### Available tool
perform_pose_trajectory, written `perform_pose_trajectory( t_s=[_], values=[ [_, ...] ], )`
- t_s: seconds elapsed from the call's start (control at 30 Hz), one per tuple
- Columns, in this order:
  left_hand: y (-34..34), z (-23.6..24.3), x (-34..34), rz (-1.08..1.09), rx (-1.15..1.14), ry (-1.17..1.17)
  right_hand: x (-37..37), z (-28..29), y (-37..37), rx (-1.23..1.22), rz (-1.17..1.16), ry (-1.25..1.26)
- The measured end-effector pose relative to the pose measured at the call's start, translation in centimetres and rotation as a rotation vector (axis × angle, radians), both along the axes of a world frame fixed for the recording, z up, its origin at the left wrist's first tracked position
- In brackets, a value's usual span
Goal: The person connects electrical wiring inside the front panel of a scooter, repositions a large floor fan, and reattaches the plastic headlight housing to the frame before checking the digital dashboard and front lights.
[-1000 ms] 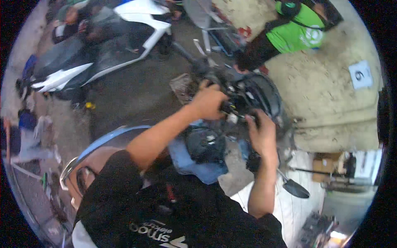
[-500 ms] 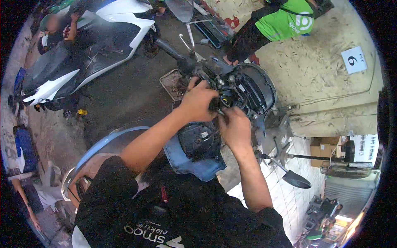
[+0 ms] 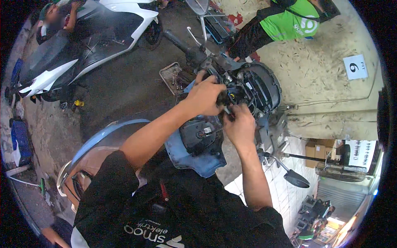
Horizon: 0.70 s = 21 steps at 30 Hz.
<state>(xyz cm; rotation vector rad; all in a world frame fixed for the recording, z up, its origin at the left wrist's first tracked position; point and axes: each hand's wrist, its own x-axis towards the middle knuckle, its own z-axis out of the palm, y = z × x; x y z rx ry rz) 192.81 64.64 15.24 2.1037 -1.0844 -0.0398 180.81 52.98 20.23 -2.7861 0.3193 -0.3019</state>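
A light-blue scooter [image 3: 194,163] stands in front of me with its handlebar area opened, showing dark parts and wiring. My left hand [image 3: 204,96] reaches into the middle of it, fingers curled round a dark part just below the handlebar [image 3: 178,43]. Close beside it, my right hand [image 3: 241,126] is closed in a pinch at the wiring, near a small yellow piece [image 3: 232,96]. What either hand grips is too dark and too covered to name. The black instrument housing [image 3: 259,89] sits just beyond my right fingers.
A metal tray [image 3: 170,78] with loose small parts lies on the floor beyond my left hand. At far left stands a white and black scooter [image 3: 93,49] with a person beside it. Another person in a green vest [image 3: 289,25] is at the far wall. A mirror [image 3: 296,178] sticks out at right.
Both hands stay at the same spot in the opened scooter, with slight finger shifts. My view has moved a little. At lower left, another person's arm has changed position.
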Motion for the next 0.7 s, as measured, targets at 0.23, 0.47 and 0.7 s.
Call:
perform_pose_trajectory(
  t_s=[0.23, 0.47, 0.7],
  values=[
    [-0.1, 0.3, -0.4, 0.004, 0.044, -0.037, 0.5, 0.7, -0.5, 0.0, 0.052, 0.075],
    [-0.9, 0.7, -1.0, 0.016, 0.03, 0.028, 0.3, 2.8, -1.8, 0.195, -0.002, 0.023],
    [-0.5, 0.2, -0.4, -0.019, -0.002, 0.018, -0.1, 2.7, -1.0, 0.07, -0.031, -0.097]
  ],
)
